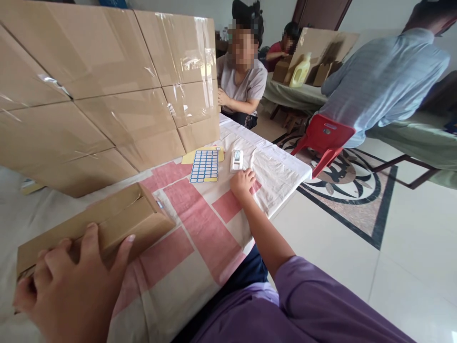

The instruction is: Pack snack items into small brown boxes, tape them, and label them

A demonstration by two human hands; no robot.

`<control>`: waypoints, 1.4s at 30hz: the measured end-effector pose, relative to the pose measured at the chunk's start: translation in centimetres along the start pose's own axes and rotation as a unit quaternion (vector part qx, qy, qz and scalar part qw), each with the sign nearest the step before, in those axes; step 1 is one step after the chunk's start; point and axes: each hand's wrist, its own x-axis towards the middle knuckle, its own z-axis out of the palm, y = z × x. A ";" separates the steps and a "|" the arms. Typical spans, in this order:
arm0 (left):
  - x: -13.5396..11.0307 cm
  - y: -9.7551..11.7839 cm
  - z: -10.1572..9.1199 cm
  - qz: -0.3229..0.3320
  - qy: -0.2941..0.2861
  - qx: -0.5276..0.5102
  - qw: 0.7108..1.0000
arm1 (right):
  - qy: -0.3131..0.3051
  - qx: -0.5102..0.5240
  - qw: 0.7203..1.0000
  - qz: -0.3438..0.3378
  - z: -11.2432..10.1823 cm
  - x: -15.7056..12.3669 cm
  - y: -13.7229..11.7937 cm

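Note:
My left hand (76, 281) grips the near side of a long closed cardboard box (124, 212), its fingers spread across the top and the thumb toward the right. Clear tape runs along the box, and a small label shows at its right end. Farther right, my right hand (243, 182) rests on the cloth with its fingers curled; whatever they hold, if anything, is hidden. Just beyond those fingertips lies a small white object with a dark window (236, 160). To its left is a sheet of blue-bordered blank labels (204, 166), partly over a yellow sheet (188, 157).
Stacked taped cartons (117, 71) wall off the table's far left. A pink-and-white cloth (200, 228) covers the table. One person (243, 76) sits beyond it. Another person sits on a red chair (326, 136) at right, by a second table with a yellow jug (300, 70).

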 end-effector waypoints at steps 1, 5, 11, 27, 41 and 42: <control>0.0 0.0 0.1 -0.001 0.006 0.021 1.000 | 0.001 -0.006 1.000 -0.003 0.0 -0.1 0.1; 0.1 -0.5 0.7 0.024 0.037 0.079 0.996 | -0.010 0.008 1.000 -0.008 -1.2 -1.0 0.4; 0.4 -0.7 1.1 0.058 0.051 0.133 0.988 | -0.161 0.141 0.963 -0.166 -3.7 -5.7 -3.3; 1.3 -1.9 3.2 0.034 0.146 0.010 0.989 | -0.311 -0.004 0.855 -0.415 1.4 -18.4 -19.8; 1.0 -2.2 3.2 0.061 0.137 0.018 0.988 | -0.326 -0.035 0.878 -0.349 1.8 -15.1 -21.4; 1.0 -2.2 3.2 0.062 0.134 0.014 0.989 | -0.316 -0.018 0.882 -0.348 2.2 -14.4 -21.5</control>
